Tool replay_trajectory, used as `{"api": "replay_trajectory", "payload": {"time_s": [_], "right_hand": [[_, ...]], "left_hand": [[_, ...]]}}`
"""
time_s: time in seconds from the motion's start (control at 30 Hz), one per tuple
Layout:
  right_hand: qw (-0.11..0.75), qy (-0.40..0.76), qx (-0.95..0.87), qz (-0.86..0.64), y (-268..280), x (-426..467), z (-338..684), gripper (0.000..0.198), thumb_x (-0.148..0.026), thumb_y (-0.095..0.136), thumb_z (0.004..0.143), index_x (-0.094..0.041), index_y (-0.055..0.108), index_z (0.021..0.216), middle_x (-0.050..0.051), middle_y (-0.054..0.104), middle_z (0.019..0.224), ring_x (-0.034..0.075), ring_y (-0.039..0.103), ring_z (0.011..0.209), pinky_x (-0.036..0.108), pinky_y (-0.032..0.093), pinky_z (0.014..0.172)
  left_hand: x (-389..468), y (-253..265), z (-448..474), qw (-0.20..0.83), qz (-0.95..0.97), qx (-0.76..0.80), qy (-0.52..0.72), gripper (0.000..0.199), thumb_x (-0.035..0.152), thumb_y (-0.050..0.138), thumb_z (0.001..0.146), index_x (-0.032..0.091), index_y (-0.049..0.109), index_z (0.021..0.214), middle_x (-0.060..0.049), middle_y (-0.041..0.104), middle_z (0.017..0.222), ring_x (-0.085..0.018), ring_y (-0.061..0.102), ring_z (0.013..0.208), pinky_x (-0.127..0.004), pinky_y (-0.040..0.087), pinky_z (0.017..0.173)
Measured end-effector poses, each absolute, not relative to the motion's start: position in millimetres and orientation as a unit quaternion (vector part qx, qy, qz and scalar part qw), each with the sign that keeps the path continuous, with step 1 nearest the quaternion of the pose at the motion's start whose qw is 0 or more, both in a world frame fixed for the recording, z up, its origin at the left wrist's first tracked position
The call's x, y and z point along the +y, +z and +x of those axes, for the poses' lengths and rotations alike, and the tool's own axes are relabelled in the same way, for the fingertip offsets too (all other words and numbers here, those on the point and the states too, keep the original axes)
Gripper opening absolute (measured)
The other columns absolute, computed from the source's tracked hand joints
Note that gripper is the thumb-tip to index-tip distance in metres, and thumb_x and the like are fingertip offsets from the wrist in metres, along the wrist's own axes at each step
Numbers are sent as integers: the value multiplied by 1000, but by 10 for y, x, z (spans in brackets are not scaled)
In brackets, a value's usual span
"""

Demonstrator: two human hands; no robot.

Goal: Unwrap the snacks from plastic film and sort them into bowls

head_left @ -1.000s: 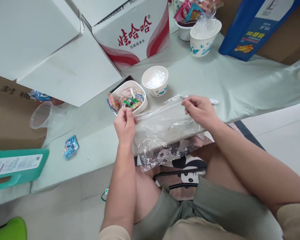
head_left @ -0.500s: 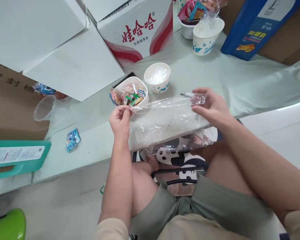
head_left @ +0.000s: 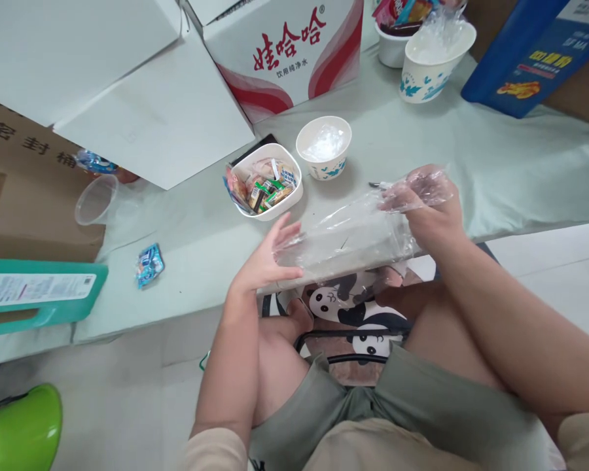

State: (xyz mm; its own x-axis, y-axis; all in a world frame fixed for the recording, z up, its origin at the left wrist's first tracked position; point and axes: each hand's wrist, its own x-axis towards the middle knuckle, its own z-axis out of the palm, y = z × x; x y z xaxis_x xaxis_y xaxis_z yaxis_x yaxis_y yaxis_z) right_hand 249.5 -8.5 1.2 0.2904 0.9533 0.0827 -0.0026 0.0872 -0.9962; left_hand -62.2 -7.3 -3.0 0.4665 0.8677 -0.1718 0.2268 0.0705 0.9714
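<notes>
Left grip (head_left: 262, 265) stands apart, thumb and fingers spread at one end of a clear, thin plastic bag (head_left: 353, 229); right grip (head_left: 436, 206) has crinkled film over its fingers, and whether it is clamped on the bag I cannot tell. The bag stretches between both, at the front edge of the pale green cloth-covered tabletop (head_left: 201, 229). From the bag, a white rounded bowl (head_left: 285, 206) of wrapped snacks sits at ten o'clock, a white paper cup (head_left: 324, 170) with blue leaves at eleven, and a small blue shiny packet (head_left: 150, 265) at nine.
</notes>
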Motion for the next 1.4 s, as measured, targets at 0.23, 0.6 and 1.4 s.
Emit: {"api": "replay_trajectory", "payload": {"time_s": [0.23, 0.6, 1.4], "right_hand": [[632, 391, -447, -498, 30, -120, 2504, 31, -42, 75, 83, -28, 48, 86, -1, 71, 78, 17, 69, 68, 34, 54, 64], [579, 430, -410, -558, 86, -158, 2542, 37, -43, 74, 81, -29, 41, 91, -3, 66, 67, 14, 59, 46, 29, 37, 42], [590, 438, -401, -547, 323, -443, 2720, 50, -51, 87, 64, -29, 60, 100, -4, 61, 58, 12, 43, 37, 28, 29, 36]], "left_hand": [[91, -93, -383, 416, 537, 530, 508, 33, 42, 84, 70, 22, 67, 91, -4, 75, 90, -19, 73, 87, -31, 58, 80], [220, -106, -351, 417, 536, 536, 502, 36, 54, 72, 79, 21, 57, 81, -6, 74, 103, -19, 69, 94, -29, 54, 77], [215, -199, -161, 498, 521, 566, 400, 37, 35, 82, 68, 19, 69, 98, 0, 68, 76, -14, 61, 66, -28, 50, 64]]}}
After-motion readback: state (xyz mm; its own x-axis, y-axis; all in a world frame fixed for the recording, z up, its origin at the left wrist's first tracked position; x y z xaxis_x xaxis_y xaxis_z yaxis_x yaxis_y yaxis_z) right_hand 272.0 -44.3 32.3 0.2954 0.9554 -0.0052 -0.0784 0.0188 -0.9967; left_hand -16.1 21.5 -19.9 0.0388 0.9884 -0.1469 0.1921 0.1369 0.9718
